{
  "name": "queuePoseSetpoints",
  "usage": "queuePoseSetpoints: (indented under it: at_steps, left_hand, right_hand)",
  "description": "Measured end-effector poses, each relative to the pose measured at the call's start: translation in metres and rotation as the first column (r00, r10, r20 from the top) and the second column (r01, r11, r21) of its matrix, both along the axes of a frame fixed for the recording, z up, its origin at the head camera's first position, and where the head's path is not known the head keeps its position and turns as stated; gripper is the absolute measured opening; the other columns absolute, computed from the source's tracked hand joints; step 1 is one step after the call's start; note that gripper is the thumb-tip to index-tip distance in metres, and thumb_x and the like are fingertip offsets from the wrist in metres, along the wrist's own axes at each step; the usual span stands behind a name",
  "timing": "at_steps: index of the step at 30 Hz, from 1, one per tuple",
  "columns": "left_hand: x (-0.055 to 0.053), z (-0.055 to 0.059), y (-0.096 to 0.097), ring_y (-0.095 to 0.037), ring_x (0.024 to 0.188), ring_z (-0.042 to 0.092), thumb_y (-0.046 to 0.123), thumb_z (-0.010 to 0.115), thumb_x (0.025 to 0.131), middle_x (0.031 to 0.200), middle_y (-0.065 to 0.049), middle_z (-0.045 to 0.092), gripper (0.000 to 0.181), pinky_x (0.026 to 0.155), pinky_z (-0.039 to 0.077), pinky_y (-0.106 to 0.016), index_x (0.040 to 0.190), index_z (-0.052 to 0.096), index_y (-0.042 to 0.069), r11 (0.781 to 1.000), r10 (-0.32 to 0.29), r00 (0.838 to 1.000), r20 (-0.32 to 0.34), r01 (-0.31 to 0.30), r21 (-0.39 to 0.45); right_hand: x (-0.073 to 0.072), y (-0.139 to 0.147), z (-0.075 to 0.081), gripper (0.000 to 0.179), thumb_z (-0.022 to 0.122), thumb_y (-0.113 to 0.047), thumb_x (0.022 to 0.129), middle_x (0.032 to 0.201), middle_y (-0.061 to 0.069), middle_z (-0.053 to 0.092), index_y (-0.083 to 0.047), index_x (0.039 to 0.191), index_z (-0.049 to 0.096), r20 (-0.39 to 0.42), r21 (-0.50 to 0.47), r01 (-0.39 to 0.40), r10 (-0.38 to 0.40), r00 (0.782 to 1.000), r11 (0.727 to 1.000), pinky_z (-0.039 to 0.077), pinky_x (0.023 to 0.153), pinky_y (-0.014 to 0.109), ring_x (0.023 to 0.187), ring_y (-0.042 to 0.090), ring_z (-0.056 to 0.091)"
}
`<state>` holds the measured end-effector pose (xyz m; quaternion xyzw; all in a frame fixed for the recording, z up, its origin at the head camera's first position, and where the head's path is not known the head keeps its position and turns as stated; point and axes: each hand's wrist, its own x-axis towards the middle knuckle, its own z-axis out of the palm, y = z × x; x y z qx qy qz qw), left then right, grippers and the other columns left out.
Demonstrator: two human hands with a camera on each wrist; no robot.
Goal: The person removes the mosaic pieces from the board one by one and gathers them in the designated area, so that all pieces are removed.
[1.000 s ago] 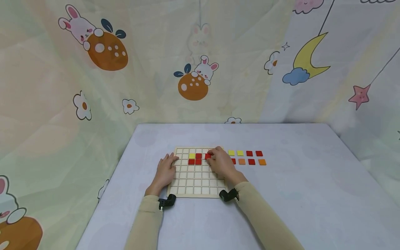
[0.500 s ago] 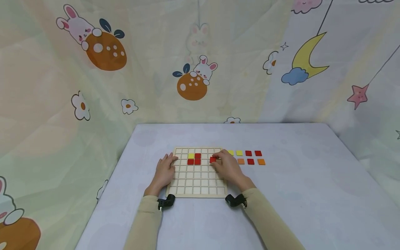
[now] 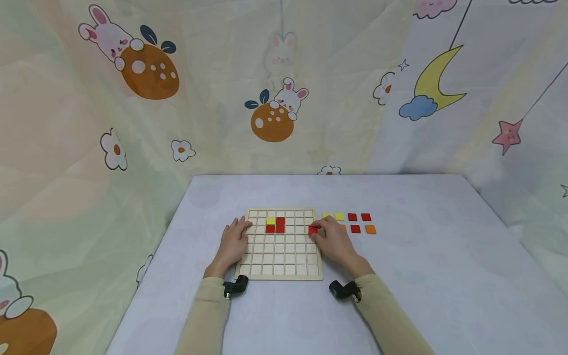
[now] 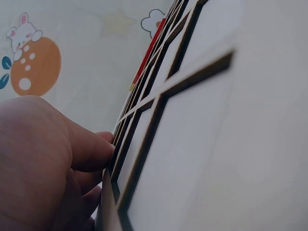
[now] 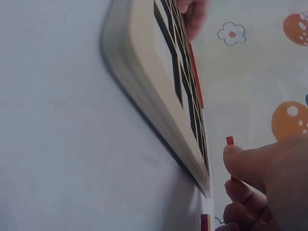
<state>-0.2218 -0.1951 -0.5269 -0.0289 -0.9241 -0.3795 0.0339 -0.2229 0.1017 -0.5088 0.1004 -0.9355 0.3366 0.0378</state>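
Note:
Thumb and fingers of my right hand (image 3: 335,240) pinch a small red square tile (image 3: 312,230) over the right rim of a wooden grid board (image 3: 279,277). In the right wrist view, that tile (image 5: 230,140) pokes out edge-on above the thumb. My left hand (image 3: 231,245) holds the board's left edge. The left wrist view has its thumb (image 4: 91,149) on the rim, other fingers bent beside it. Set in the grid are a yellow tile (image 3: 271,221) and three red tiles, one at the upper right (image 3: 280,220).
Right of the board, loose tiles lie in two rows, including a yellow tile (image 3: 339,217), a red tile (image 3: 366,217) and an orange tile (image 3: 370,229). My right hand partly hides them. A pale cloth covers the table (image 3: 421,276); a printed curtain (image 3: 213,98) hangs behind.
My right hand has moved right and slightly nearer, carrying the red tile from over the upper right cells to the board's right rim. My left hand has stayed in place.

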Motion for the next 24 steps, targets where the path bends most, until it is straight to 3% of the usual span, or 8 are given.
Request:
queuePoseSetpoints:
  at_steps: [9, 16, 24]
  left_hand:
    - [-0.001, 0.001, 0.000, -0.034, 0.148, 0.017, 0.002, 0.048, 0.096, 0.156, -0.016, 0.033, 0.040, 0.122, 0.001, -0.048, 0.135, 0.056, 0.004, 1.000, -0.006, 1.000, 0.004, 0.006, 0.002]
    - [-0.002, 0.001, -0.002, -0.034, 0.148, 0.016, 0.002, 0.047, 0.096, 0.156, -0.016, 0.033, 0.039, 0.122, 0.001, -0.048, 0.135, 0.056, 0.004, 1.000, -0.007, 1.000, 0.002, 0.007, 0.006]
    - [-0.001, -0.001, -0.003, -0.034, 0.148, 0.016, 0.003, 0.046, 0.096, 0.156, -0.017, 0.033, 0.040, 0.121, 0.001, -0.049, 0.135, 0.056, 0.004, 1.000, -0.014, 1.000, 0.006, 0.014, 0.004]
  right_hand:
    - [0.002, 0.017, 0.002, 0.032, 0.073, -0.018, 0.088, 0.106, 0.000, 0.057, -0.012, 0.119, 0.068, -0.015, -0.004, 0.024, -0.025, 1.000, 1.000, 0.050, 0.074, 0.028, 0.088, 0.017, 0.053]
    - [0.005, 0.025, 0.005, 0.030, 0.073, -0.016, 0.087, 0.106, 0.004, 0.058, -0.010, 0.117, 0.069, -0.026, 0.000, 0.041, -0.041, 0.999, 0.999, 0.047, 0.064, 0.028, 0.080, 0.019, 0.050]
    - [0.009, 0.034, -0.001, 0.031, 0.075, -0.019, 0.086, 0.107, 0.003, 0.060, -0.012, 0.115, 0.070, -0.001, 0.026, 0.042, -0.042, 0.999, 0.999, 0.050, 0.069, 0.029, 0.084, 0.019, 0.052]
